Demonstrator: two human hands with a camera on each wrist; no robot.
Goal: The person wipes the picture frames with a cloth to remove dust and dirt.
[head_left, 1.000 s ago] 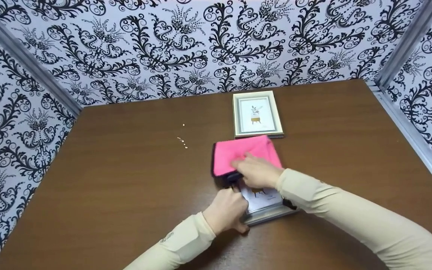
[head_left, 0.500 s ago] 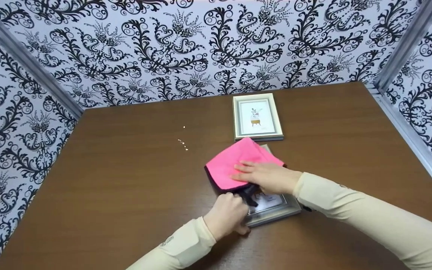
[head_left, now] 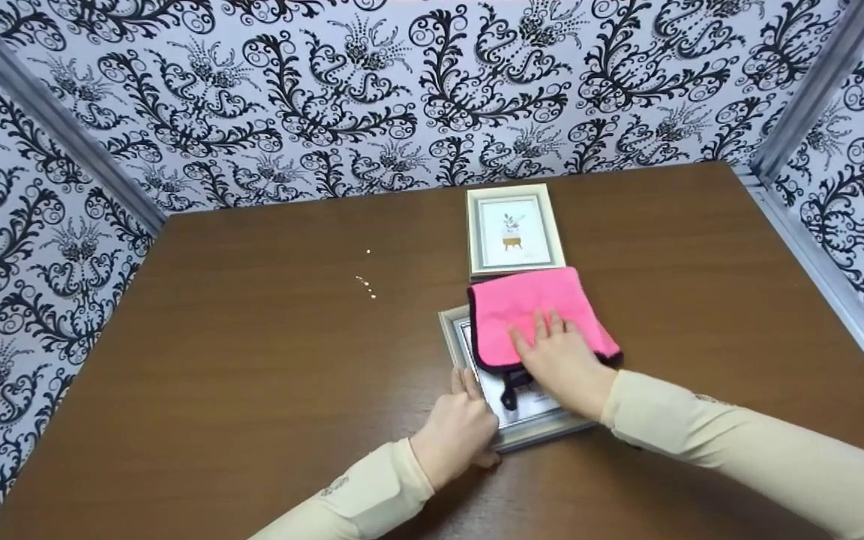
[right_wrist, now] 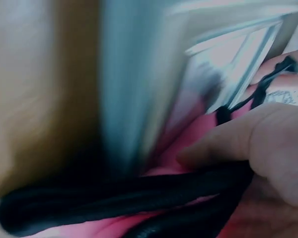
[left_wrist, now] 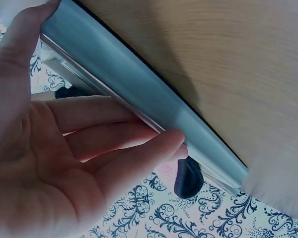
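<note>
A pink cloth [head_left: 526,300] with black edging and a small black loop lies folded over a silver picture frame [head_left: 548,432] in the head view. Flat on the cloth, with fingers spread, my right hand [head_left: 568,371] presses it against the frame's glass. My left hand [head_left: 454,431] holds the frame at its near left corner. The left wrist view shows the thumb at one end of the frame's edge [left_wrist: 119,74] and the fingers bent over its front. The frame's upper right portion is hidden beneath the cloth. Blur softens the right wrist view.
A second, cream-coloured picture frame [head_left: 517,232] lies just beyond the cloth, showing a plant print. Small white bits [head_left: 366,283] are scattered on the brown table [head_left: 252,360] to the left. Patterned walls [head_left: 357,97] enclose the back and sides.
My right hand has swept the cloth, first down and left, then to the right across the frame. The left hand stays at the frame's corner, its fingers now lying further along the side.
</note>
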